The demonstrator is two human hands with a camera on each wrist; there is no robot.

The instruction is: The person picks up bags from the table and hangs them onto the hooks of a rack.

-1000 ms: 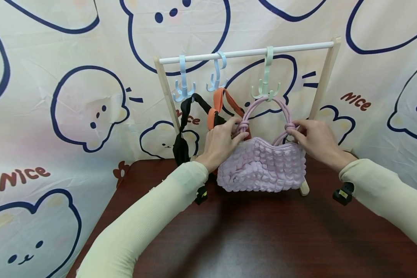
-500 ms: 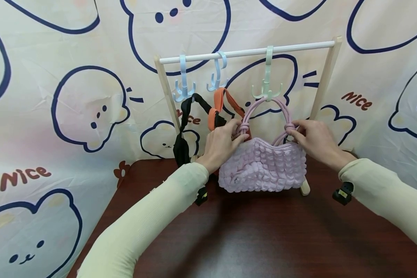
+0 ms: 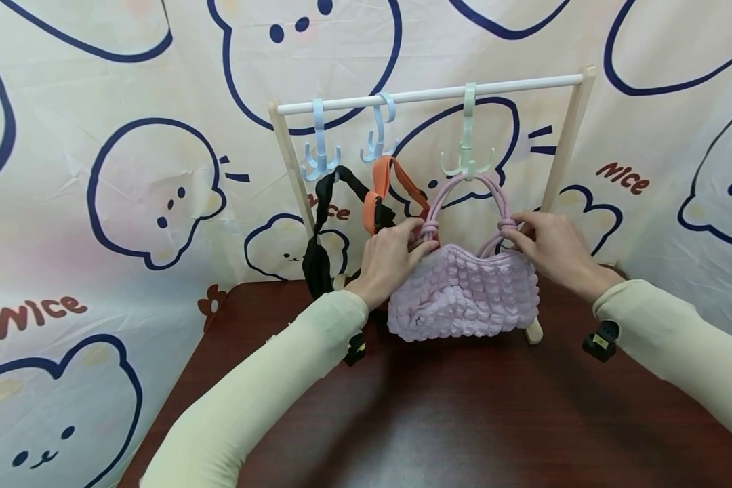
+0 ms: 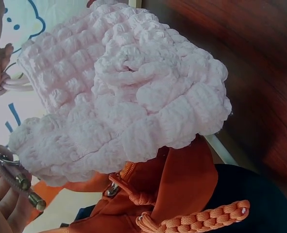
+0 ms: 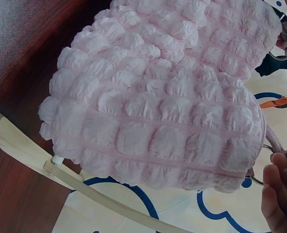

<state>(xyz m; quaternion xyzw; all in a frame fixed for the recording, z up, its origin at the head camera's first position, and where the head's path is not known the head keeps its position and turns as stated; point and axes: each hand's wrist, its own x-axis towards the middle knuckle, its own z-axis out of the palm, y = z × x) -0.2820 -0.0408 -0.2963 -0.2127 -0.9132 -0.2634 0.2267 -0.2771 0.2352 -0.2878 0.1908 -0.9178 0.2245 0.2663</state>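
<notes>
A puffy pink handbag [image 3: 466,298] stands out in the head view, its pale cord handles [image 3: 466,177] looped up against the light green hook [image 3: 467,152]. Whether the hook bears the bag's weight I cannot tell. My left hand [image 3: 389,256] pinches the handle cords by the knot on the left. At the opposite knot, my right hand [image 3: 552,247] grips the cords between thumb and fingers. The left wrist view shows the bag's quilted body [image 4: 124,97] and metal-tipped cord ends [image 4: 29,191] beside the left fingers. A metal ring joins bag and handle near the right fingers [image 5: 279,189].
A white rail [image 3: 430,95] on a wooden frame [image 3: 567,139] bears two blue hooks as well, the left [image 3: 320,142] and the middle one [image 3: 378,132]. Behind my left hand hang a black strap [image 3: 320,224] and an orange bag [image 4: 182,174]. The dark wooden table [image 3: 463,413] lies below.
My left hand has dropped slightly, and the bag's left side has shifted a little to the right. The right hand keeps its grip, almost still.
</notes>
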